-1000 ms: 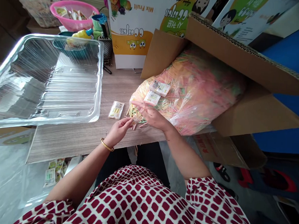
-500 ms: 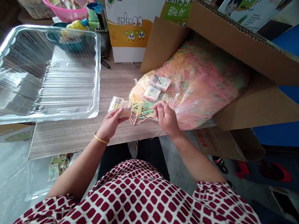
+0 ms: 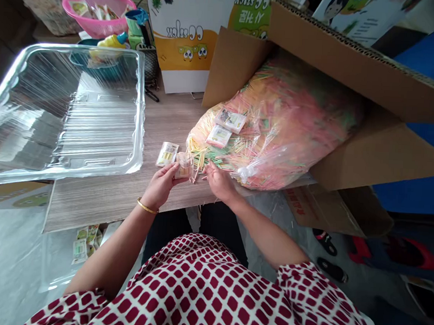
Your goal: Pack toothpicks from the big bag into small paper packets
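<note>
The left hand (image 3: 160,186) is grasping a small clear sachet (image 3: 185,165) above the wooden desk (image 3: 102,200) at centre, while the right hand (image 3: 219,182) is hovering loosely open beside the loose coloured sticks (image 3: 200,157), the next move seemingly calling for a pinch of them.

A clear ribbed plastic tray (image 3: 65,111) lies along the left edge of the wood-grain table (image 3: 101,210); a pink plastic basket (image 3: 97,11) and a white-and-yellow printed carton (image 3: 186,54) stand past its far edge, beside a brown corrugated cardboard box (image 3: 352,77).
</note>
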A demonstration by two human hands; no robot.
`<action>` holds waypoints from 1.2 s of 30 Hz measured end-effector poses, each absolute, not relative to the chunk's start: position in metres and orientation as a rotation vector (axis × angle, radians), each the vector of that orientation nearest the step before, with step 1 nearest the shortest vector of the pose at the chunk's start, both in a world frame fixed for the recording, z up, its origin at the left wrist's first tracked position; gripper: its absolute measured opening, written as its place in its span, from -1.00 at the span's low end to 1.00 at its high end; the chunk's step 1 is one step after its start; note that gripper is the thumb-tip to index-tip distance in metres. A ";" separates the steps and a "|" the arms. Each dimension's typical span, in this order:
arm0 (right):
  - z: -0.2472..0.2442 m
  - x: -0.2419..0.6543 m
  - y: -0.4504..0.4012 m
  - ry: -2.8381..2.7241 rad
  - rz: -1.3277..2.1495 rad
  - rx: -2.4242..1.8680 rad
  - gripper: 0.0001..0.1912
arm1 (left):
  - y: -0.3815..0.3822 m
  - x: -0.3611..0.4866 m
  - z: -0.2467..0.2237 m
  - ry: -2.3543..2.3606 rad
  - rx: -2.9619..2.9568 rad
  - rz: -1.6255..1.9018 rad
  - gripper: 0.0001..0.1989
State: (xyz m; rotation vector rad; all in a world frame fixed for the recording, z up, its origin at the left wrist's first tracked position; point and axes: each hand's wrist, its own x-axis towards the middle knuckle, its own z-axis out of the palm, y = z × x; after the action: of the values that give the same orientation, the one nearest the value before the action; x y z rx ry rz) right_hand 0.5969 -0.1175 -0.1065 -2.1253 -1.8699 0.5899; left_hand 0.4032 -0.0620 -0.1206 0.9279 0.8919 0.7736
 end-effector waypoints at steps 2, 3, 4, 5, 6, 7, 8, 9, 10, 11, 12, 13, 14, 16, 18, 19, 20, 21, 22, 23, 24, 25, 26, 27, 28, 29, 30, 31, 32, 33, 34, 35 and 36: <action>-0.091 0.606 -0.118 -1.932 0.600 -2.127 -0.65 | -0.064 0.397 -0.123 0.958 1.158 0.776 -0.53; -0.084 0.610 -0.119 -1.995 0.590 -2.125 -0.68 | -0.065 0.396 -0.125 0.984 1.278 0.772 -0.53; -0.078 0.613 -0.120 -2.054 0.571 -2.126 -0.70 | -0.066 0.395 -0.126 1.000 1.369 0.769 -0.53; -0.071 0.615 -0.120 -2.090 0.559 -2.125 -0.72 | -0.067 0.395 -0.127 0.999 1.413 0.766 -0.53; -0.066 0.615 -0.119 -2.102 0.581 -2.109 -0.73 | -0.068 0.397 -0.128 0.989 1.408 0.772 -0.52; -0.060 0.614 -0.118 -2.106 0.668 -2.063 -0.73 | -0.069 0.399 -0.129 0.978 1.371 0.778 -0.51; -0.056 0.612 -0.117 -2.110 0.834 -1.978 -0.70 | -0.070 0.401 -0.129 0.973 1.322 0.785 -0.49; -0.052 0.609 -0.116 -2.104 1.062 -1.856 -0.66 | -0.071 0.404 -0.128 0.970 1.273 0.787 -0.48; -0.049 0.606 -0.114 -2.076 1.311 -1.724 -0.60 | -0.071 0.406 -0.126 0.964 1.234 0.784 -0.48; -0.049 0.602 -0.112 -2.026 1.534 -1.620 -0.57 | -0.071 0.408 -0.124 0.949 1.206 0.778 -0.48; -0.049 0.598 -0.110 -1.964 1.697 -1.580 -0.55 | -0.071 0.409 -0.121 0.917 1.187 0.770 -0.50; -0.052 0.594 -0.108 -1.900 1.786 -1.609 -0.56 | -0.071 0.410 -0.118 0.868 1.177 0.758 -0.52; -0.056 0.590 -0.105 -1.841 1.814 -1.679 -0.60 | -0.071 0.409 -0.115 0.812 1.173 0.744 -0.53; -0.066 0.585 -0.100 -1.748 1.817 -1.786 -0.65 | -0.071 0.408 -0.110 0.718 1.201 0.697 -0.55; -0.078 0.582 -0.095 -1.691 1.853 -1.751 -0.67 | -0.070 0.406 -0.110 0.691 1.278 0.658 -0.57; -0.084 0.581 -0.093 -1.671 1.870 -1.711 -0.68 | -0.069 0.405 -0.111 0.712 1.321 0.652 -0.58; -0.089 0.580 -0.092 -1.654 1.877 -1.674 -0.71 | -0.068 0.405 -0.114 0.752 1.361 0.653 -0.59; -0.093 0.580 -0.091 -1.637 1.875 -1.641 -0.76 | -0.067 0.404 -0.118 0.804 1.398 0.662 -0.60; -0.097 0.580 -0.091 -1.617 1.875 -1.609 -0.83 | -0.065 0.404 -0.122 0.862 1.435 0.674 -0.60; -0.100 0.580 -0.091 -1.594 1.878 -1.577 -0.89 | -0.064 0.404 -0.125 0.914 1.475 0.681 -0.60; -0.103 0.580 -0.091 -1.567 1.889 -1.540 -0.94 | -0.063 0.404 -0.127 0.954 1.512 0.686 -0.60; -0.105 0.581 -0.092 -1.534 1.907 -1.498 -0.95 | -0.062 0.404 -0.129 0.982 1.551 0.686 -0.61; -0.106 0.582 -0.093 -1.492 1.927 -1.447 -0.94 | -0.061 0.405 -0.129 1.004 1.588 0.685 -0.62; -0.107 0.584 -0.095 -1.443 1.946 -1.389 -0.90 | -0.060 0.405 -0.129 1.023 1.618 0.682 -0.63; -0.108 0.586 -0.096 -1.390 1.956 -1.330 -0.86 | -0.059 0.405 -0.128 1.030 1.630 0.676 -0.63; -0.109 0.588 -0.098 -1.339 1.956 -1.274 -0.83 | -0.059 0.405 -0.127 1.018 1.607 0.670 -0.63; -0.109 0.591 -0.100 -1.300 1.955 -1.227 -0.79 | -0.058 0.405 -0.126 0.985 1.537 0.661 -0.62; -0.109 0.594 -0.102 -1.274 1.950 -1.194 -0.75 | -0.057 0.405 -0.126 0.936 1.411 0.651 -0.60; -0.108 0.597 -0.103 -1.259 1.941 -1.177 -0.70 | -0.056 0.404 -0.125 0.882 1.252 0.643 -0.59; -0.106 0.600 -0.105 -1.243 1.919 -1.169 -0.66 | -0.055 0.404 -0.125 0.838 1.096 0.637 -0.57; -0.104 0.604 -0.107 -1.213 1.885 -1.167 -0.63 | -0.053 0.402 -0.125 0.812 0.959 0.633 -0.57; -0.101 0.608 -0.109 -1.170 1.841 -1.169 -0.61 | -0.051 0.400 -0.125 0.806 0.853 0.632 -0.58; -0.098 0.612 -0.110 -1.115 1.789 -1.178 -0.60 | -0.049 0.398 -0.126 0.809 0.782 0.631 -0.60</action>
State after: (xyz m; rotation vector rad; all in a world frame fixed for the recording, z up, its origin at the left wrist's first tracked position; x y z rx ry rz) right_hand 0.6123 -0.1105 -0.0983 -1.1780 -1.1150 1.7886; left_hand 0.3983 -0.0490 -0.1256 0.7816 0.8087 0.6313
